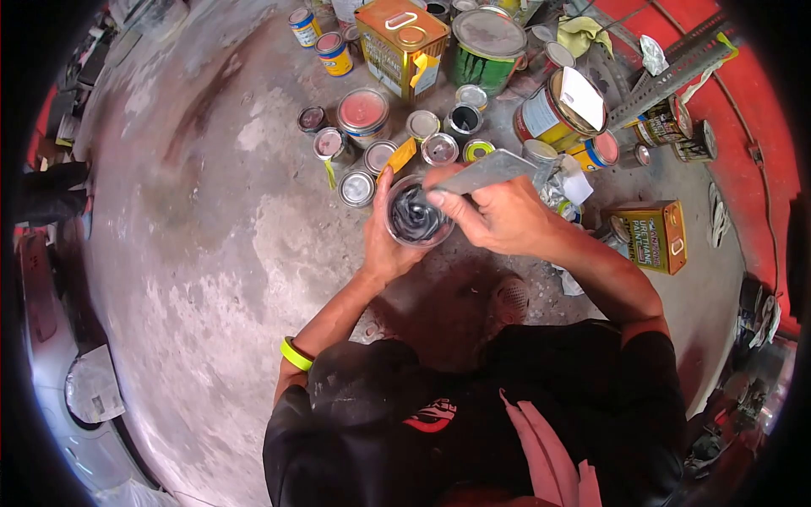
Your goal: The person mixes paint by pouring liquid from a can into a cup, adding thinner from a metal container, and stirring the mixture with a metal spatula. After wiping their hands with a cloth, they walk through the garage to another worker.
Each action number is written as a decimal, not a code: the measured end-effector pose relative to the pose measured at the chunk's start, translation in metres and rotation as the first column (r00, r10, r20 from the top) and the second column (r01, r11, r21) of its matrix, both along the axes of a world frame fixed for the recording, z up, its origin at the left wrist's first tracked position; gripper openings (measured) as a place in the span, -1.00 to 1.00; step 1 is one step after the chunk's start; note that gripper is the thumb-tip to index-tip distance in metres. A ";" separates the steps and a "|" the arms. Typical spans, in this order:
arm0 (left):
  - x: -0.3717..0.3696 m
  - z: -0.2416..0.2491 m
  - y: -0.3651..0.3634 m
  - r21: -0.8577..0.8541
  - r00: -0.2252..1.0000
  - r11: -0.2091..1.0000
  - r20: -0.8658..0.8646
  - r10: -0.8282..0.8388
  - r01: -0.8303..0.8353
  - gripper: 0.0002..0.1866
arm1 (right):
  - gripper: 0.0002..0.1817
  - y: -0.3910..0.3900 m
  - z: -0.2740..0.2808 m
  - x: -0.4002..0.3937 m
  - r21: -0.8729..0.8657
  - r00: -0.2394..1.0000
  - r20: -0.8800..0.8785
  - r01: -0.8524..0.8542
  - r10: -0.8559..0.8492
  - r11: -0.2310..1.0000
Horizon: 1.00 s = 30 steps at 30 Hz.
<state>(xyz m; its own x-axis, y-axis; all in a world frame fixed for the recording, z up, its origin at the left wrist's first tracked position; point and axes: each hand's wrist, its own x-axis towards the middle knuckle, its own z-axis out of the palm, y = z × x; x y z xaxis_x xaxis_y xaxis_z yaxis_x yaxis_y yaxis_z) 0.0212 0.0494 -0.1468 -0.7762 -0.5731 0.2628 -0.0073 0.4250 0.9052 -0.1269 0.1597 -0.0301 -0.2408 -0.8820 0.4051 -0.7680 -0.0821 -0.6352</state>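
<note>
A clear cup of dark grey paint is held up in front of me, its mouth facing the camera. My left hand wraps round its left side, the fingers mostly hidden behind it. Over the cup's right rim, my right hand grips a flat grey spatula, thumb along its near side. The spatula's lower end is hidden by the fingers, and the paint surface shows swirls. An orange strip appears just beyond my left fingertips, overlapping the small cans.
Several paint cans stand ahead on the concrete floor, including a pink-lidded can, a large green can and a rectangular gold tin. A urethane thinner tin is at right, near a metal post. A car panel edges the left.
</note>
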 end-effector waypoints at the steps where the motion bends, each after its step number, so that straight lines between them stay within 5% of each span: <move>1: 0.000 -0.002 0.000 0.049 0.999 0.999 -0.033 -0.010 0.012 0.22 | -0.75 0.000 -0.002 0.002 -0.011 0.998 0.051 -0.028 0.028 1.000; 6: 0.000 -0.015 -0.004 0.094 0.998 0.996 -0.068 -0.009 0.015 0.22 | -0.76 0.004 -0.007 -0.009 0.146 0.998 -0.059 0.026 -0.018 0.989; 8: -0.001 -0.016 -0.004 0.008 0.998 1.000 -0.066 0.010 -0.010 0.22 | -0.75 0.000 -0.003 -0.005 0.016 0.997 0.056 0.052 -0.053 0.998; 12: -0.002 -0.009 -0.003 0.104 0.998 0.995 -0.068 0.007 0.000 0.23 | -0.75 0.003 -0.012 -0.002 0.037 0.986 0.167 0.003 -0.010 0.999; 18: 0.001 -0.005 -0.007 0.031 0.999 0.999 -0.007 0.032 -0.032 0.22 | -0.69 0.010 0.005 -0.025 0.184 0.812 0.478 0.282 -0.336 0.942; 19: 0.001 -0.004 -0.008 0.015 1.000 0.999 -0.001 0.028 -0.028 0.22 | -0.69 0.010 0.003 -0.028 0.077 0.789 0.532 0.316 -0.307 0.946; 23: 0.000 -0.006 -0.009 0.039 0.999 0.999 -0.017 0.029 -0.029 0.22 | -0.74 0.022 0.047 -0.033 0.131 0.816 0.454 0.335 -0.357 0.933; 25: -0.001 -0.005 -0.009 0.055 0.999 0.998 -0.029 0.038 -0.036 0.22 | -0.76 0.027 0.059 -0.028 -0.097 0.791 0.581 0.299 -0.191 0.949; 30: -0.002 -0.010 -0.010 0.074 0.997 0.997 -0.069 0.031 -0.026 0.23 | -0.78 0.034 0.074 -0.018 -0.159 0.837 0.524 0.279 -0.158 0.947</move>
<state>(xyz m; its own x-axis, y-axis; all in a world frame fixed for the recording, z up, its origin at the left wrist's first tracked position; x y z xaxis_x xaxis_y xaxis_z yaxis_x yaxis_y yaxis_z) 0.0194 0.0391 -0.1563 -0.7405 -0.6141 0.2728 0.0461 0.3586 0.9324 -0.1447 0.1940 0.0439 -0.6386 -0.6837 0.3532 -0.3661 -0.1339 -0.9209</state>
